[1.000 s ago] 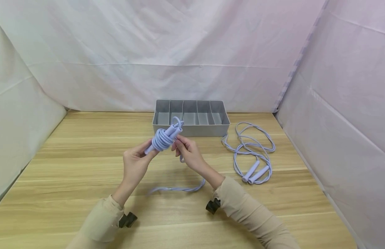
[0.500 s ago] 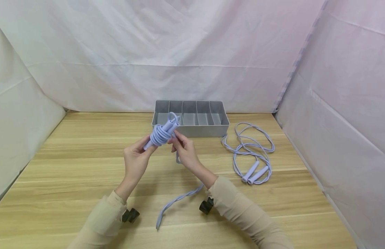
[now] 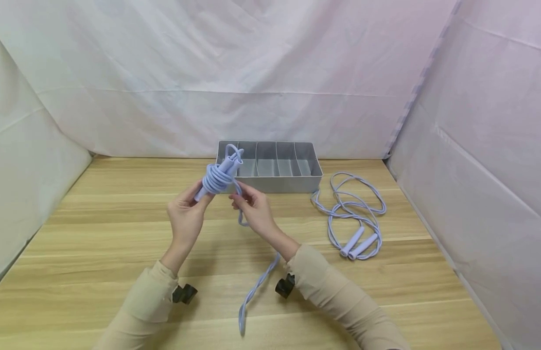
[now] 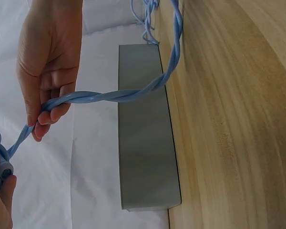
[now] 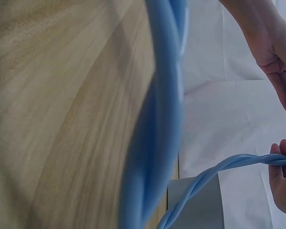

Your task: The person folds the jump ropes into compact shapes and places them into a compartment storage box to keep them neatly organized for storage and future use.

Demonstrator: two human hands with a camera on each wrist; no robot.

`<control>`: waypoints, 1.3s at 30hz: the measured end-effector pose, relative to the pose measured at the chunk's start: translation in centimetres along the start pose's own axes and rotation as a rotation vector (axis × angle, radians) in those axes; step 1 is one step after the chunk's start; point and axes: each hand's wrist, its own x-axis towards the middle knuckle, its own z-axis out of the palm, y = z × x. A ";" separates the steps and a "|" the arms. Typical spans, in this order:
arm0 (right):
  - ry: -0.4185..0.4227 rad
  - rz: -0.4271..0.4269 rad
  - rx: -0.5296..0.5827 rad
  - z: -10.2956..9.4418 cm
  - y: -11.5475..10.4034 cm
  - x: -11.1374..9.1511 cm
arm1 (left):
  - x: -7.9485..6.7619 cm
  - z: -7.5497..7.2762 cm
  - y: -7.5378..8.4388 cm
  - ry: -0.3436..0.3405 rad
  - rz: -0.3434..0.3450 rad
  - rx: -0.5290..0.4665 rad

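My left hand (image 3: 185, 218) holds a light blue jump rope (image 3: 216, 179) by the lower ends of its two handles, which lie side by side and point up to the right. Several turns of cord wrap around the middle of the handles. Just right of the bundle, my right hand (image 3: 255, 210) pinches the twisted, doubled cord (image 4: 93, 97) between thumb and fingers. From there the cord sags under the right forearm, and its tail (image 3: 253, 291) hangs over the near part of the table. In the right wrist view, a blurred stretch of cord (image 5: 157, 114) passes close to the camera.
A grey organizer box (image 3: 279, 183) with several compartments stands at the back of the wooden table (image 3: 121, 204), behind the hands. To its right lies a second light blue jump rope (image 3: 357, 204), loosely looped with both handles together. White cloth (image 3: 270, 73) encloses the back and sides.
Both hands have shifted slightly left, and the wrapped bundle has risen up and left. The cord's tail has swung down towards the near edge and then rightwards. The second rope stays put.
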 end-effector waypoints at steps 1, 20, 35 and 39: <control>-0.004 0.000 -0.003 0.0 -0.1 0.1 | 0.1 0.0 0.1 0.007 0.003 -0.003; -0.083 0.041 -0.068 0.0 1.9 0.5 | 1.3 -0.7 0.8 0.177 0.028 -0.163; -0.276 -0.438 -0.588 -1.9 0.6 -0.6 | 0.5 -2.6 0.3 0.129 0.137 0.366; -0.313 -0.563 -0.682 -2.6 -0.2 -0.8 | 0.2 -3.0 0.7 0.059 0.286 0.564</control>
